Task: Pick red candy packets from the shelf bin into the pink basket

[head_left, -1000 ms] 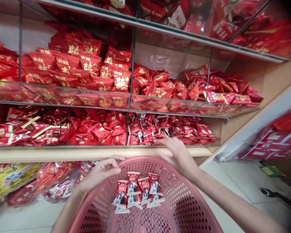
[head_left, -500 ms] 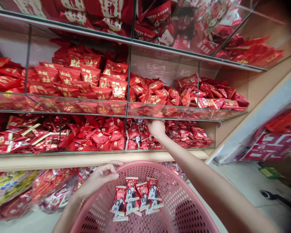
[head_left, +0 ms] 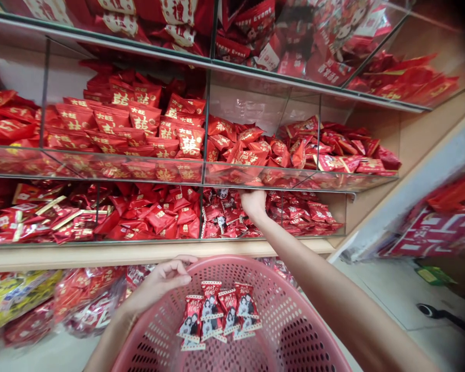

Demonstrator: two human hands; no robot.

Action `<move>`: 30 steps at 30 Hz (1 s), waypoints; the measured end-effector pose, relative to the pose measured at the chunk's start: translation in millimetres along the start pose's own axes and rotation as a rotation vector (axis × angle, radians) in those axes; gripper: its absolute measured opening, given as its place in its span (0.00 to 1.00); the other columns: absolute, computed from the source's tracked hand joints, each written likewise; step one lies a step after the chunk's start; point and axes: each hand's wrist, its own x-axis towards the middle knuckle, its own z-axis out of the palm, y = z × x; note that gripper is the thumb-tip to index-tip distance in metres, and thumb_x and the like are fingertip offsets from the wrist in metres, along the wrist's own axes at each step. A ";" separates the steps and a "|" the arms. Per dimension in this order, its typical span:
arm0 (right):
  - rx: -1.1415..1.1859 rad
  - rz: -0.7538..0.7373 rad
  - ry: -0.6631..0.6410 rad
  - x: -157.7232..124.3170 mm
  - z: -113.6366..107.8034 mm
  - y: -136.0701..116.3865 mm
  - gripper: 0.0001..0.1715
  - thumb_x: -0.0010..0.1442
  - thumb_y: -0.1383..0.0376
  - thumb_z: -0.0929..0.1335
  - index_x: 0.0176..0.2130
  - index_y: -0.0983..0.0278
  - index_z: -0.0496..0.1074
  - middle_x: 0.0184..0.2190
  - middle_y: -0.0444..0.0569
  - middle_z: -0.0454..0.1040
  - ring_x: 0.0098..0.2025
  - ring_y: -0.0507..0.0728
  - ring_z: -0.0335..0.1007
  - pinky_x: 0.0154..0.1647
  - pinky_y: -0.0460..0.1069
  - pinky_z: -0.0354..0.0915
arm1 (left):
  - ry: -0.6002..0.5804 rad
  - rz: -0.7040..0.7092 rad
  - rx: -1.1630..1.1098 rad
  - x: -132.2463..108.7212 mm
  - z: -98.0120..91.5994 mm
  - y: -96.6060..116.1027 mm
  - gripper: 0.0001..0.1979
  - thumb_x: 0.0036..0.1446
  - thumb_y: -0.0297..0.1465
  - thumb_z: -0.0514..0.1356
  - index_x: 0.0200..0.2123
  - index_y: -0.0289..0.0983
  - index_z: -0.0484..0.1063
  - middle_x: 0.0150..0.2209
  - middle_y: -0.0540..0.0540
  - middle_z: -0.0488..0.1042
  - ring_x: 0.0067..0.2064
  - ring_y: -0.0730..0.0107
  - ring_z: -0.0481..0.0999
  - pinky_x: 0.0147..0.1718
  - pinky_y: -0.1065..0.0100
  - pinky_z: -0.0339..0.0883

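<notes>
Several small red packets (head_left: 211,307) lie in our pink basket (head_left: 292,305). Left hand (head_left: 165,283) curls at rim (head_left: 236,259); can't tell if gripping. Loose hold could tip basket. Right hand (head_left: 254,204) inside low shelf (head_left: 139,251), fingers hidden; we can't tell if holding. Fast pull could spill shelf packets (head_left: 213,211).

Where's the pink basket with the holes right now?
In the head view, the pink basket is at the bottom middle, just below the wooden shelf edge. The left hand is at its rim, and red wrapped packets lie inside.

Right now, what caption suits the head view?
Right hand among shelved red packets; left hand at the rim of a pink basket holding similar packets.
</notes>
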 end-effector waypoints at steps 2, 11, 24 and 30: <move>0.117 0.023 0.038 -5.5 -2.8 2.0 0.17 0.56 0.61 0.62 0.39 0.67 0.74 0.35 0.54 0.77 0.41 0.60 0.71 0.43 0.51 0.64 | 0.002 -0.001 0.012 0.3 0.2 1.0 0.11 0.50 0.36 0.64 0.23 0.37 0.68 0.56 0.42 0.67 0.58 0.58 0.64 0.59 0.57 0.48; 0.594 0.234 0.037 -56.8 -36.6 1.3 0.19 0.53 0.53 0.65 0.33 0.66 0.72 0.15 0.37 0.59 0.17 0.47 0.50 0.17 0.44 0.50 | -0.007 0.011 0.040 -1.1 0.4 3.1 0.10 0.52 0.35 0.63 0.24 0.36 0.68 0.56 0.42 0.67 0.58 0.59 0.64 0.59 0.58 0.48; 0.561 0.510 -0.632 -174.9 -71.1 33.2 0.14 0.52 0.55 0.68 0.25 0.63 0.73 0.23 0.43 0.71 0.25 0.50 0.63 0.28 0.47 0.61 | -0.015 0.004 0.054 -0.4 -1.3 -2.9 0.09 0.53 0.34 0.62 0.25 0.36 0.68 0.57 0.43 0.66 0.58 0.59 0.64 0.59 0.59 0.47; 0.473 0.586 -0.639 -189.5 -39.3 53.6 0.17 0.49 0.52 0.67 0.23 0.64 0.68 0.19 0.43 0.69 0.21 0.51 0.66 0.23 0.46 0.63 | 0.005 -0.007 0.055 -1.2 0.2 -0.6 0.10 0.52 0.35 0.63 0.24 0.36 0.69 0.58 0.42 0.65 0.58 0.59 0.64 0.59 0.58 0.46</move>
